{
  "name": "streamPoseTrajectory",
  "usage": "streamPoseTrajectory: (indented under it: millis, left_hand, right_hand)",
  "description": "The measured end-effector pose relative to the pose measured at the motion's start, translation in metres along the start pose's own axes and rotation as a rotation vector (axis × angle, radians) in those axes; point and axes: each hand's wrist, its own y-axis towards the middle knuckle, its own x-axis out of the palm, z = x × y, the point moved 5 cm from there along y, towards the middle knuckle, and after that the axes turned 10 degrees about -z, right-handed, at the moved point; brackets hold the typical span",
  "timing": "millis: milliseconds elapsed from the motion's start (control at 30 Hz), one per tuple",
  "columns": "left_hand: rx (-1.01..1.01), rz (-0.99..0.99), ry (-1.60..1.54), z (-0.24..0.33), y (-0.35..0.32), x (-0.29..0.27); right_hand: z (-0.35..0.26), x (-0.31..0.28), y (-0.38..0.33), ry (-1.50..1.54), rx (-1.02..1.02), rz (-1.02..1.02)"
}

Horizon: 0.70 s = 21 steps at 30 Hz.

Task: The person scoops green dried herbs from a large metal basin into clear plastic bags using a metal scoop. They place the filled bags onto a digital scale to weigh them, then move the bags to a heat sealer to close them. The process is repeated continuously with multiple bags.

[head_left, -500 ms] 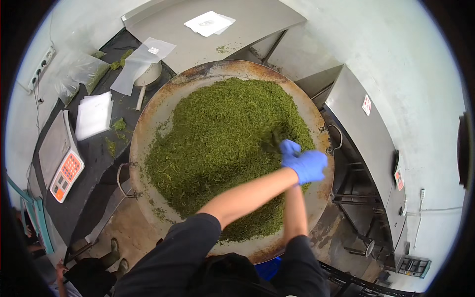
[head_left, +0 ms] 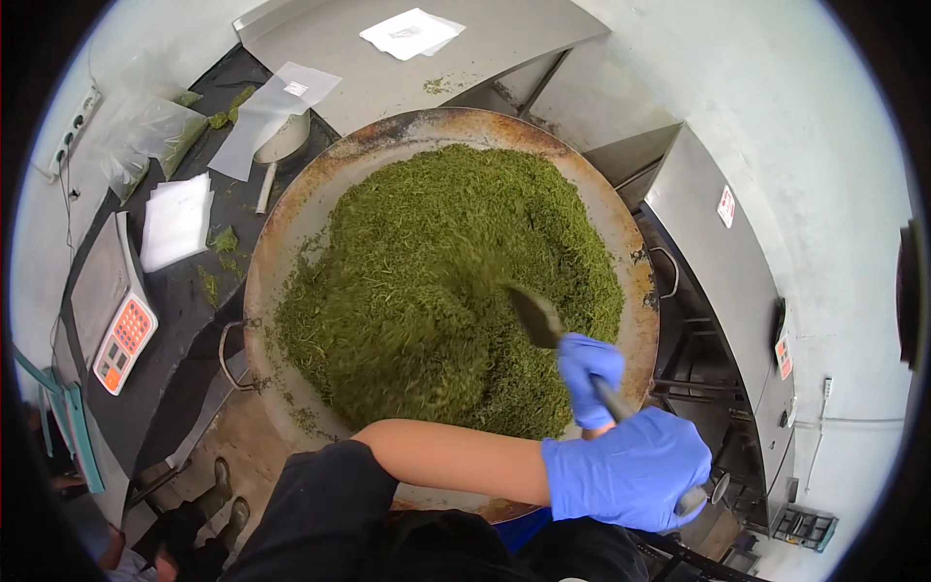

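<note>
A long-handled metal spatula slants over a heap of shredded green leafy stuff. The heap fills most of a huge round wok with a browned rim. Both hands wear blue gloves. My left hand, its forearm crossing in front of me, is closed round the rear of the handle, whose end pokes out below. Higher up the handle, close to the blade, my right hand grips it too; its forearm is mostly hidden behind the left hand. Left of the blade, the green stuff is blurred by motion.
On the dark table at left stand a scale, white sheets, plastic bags and a handled pan. Papers lie on the back metal counter. A steel counter borders the right. Another person's boots show lower left.
Both hands have come down and toward me with the spatula, the left more to the right. The blade now shows above the heap, and the green stuff in front is stirred and blurred.
</note>
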Motion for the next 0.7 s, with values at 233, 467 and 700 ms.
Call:
streamPoseTrajectory:
  millis: [233, 467, 700]
  left_hand:
    - [0.001, 0.153, 0.375, -0.130, 0.058, 0.034]
    - [-0.314, 0.268, 0.263, -0.216, 0.048, -0.003]
    - [-0.374, 0.493, 0.235, -0.126, -0.014, -0.049]
  right_hand:
    - [0.076, -0.064, -0.064, -0.182, 0.229, 0.452]
    - [0.259, -0.006, -0.026, 0.264, 0.715, 0.635]
    - [0.130, 0.043, 0.025, -0.028, 0.386, 0.233]
